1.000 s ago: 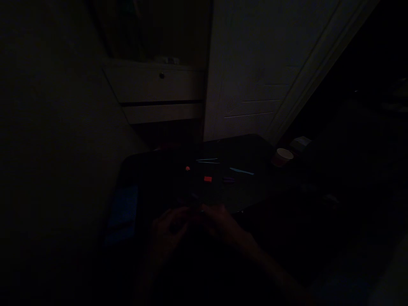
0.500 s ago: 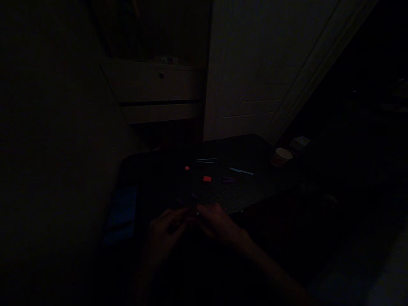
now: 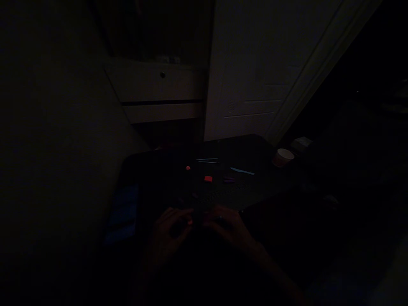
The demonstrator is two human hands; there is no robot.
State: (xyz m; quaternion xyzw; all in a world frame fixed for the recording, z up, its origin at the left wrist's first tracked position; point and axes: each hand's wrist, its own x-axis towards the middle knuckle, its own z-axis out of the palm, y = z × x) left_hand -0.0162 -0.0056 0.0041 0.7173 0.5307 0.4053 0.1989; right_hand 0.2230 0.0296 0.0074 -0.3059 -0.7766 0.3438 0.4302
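The scene is very dark. Over the near edge of a dark table (image 3: 245, 148), my left hand (image 3: 170, 227) pinches a small orange-red piece (image 3: 190, 222) between thumb and fingertips. A short gap to the right, my right hand (image 3: 226, 221) is closed, its fingertips around a dim purplish piece (image 3: 206, 219) whose kind I cannot make out. Just beyond my hands lie two small dark lumps, one of them a dull purplish lump (image 3: 194, 195). Farther back are a red block (image 3: 208, 179), purple sticks (image 3: 228, 180) and a small orange-red ball (image 3: 188, 168).
A light blue plastic knife (image 3: 242, 171) and two thin pale sticks (image 3: 208, 161) lie toward the back. A paper cup (image 3: 283, 157) stands at the right. At the left is a blue, sectioned tray-like object (image 3: 121, 214). Behind the table are a drawer (image 3: 162, 87) and a pale panel (image 3: 248, 85).
My hands have come apart; the right hand has shifted right. The orange-red piece at the left fingertips now shows. The view has shifted slightly.
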